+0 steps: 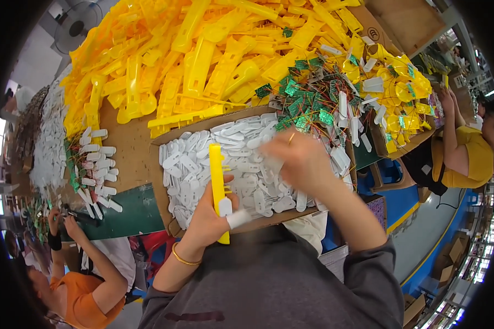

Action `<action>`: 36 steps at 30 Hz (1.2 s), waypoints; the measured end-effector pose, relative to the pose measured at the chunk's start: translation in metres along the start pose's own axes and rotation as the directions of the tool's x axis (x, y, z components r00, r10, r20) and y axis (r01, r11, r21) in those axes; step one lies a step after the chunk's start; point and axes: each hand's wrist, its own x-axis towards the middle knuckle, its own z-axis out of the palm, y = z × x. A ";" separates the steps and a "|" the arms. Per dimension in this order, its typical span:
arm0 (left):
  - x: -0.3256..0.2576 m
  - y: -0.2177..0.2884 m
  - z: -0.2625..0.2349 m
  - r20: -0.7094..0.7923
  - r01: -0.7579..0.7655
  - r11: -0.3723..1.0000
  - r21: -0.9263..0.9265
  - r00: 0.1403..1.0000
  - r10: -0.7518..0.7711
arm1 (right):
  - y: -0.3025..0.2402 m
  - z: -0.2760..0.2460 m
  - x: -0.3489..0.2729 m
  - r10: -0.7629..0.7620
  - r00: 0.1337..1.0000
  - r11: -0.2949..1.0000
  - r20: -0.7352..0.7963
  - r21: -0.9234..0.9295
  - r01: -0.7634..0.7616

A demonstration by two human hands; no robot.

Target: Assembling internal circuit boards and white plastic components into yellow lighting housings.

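Frankly, the right hand (297,156) is blurred, so whether its fingers grip anything among the white plastic pieces (247,164) in the cardboard tray (158,181) cannot be told. The left hand (208,216) clasps a long yellow plastic housing (218,181) upright over the tray, with a white piece (225,206) under the thumb.

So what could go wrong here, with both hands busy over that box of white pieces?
The left hand pinches a long yellow strip at its lower end with a white piece against it; either might slip. The right hand is blurred over the cardboard box, so it could flick white pieces out. The heap of green circuit boards with thin wires lies beside that hand, and a wire might snag.
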 end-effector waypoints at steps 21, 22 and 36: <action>-0.029 0.019 -0.013 -0.390 -0.460 0.888 0.015 0.815 0.429 | -0.068 0.049 0.019 -0.139 0.950 0.932 -0.280 0.288 0.222; -0.030 0.017 -0.015 -0.423 -0.456 0.889 -0.043 0.815 0.397 | -0.072 0.047 0.020 -0.179 0.945 0.918 -0.272 0.298 0.260; -0.030 0.012 -0.028 -0.438 -0.422 0.843 -0.333 0.861 0.258 | -0.101 0.039 0.007 -0.129 0.985 0.955 -0.117 0.253 0.155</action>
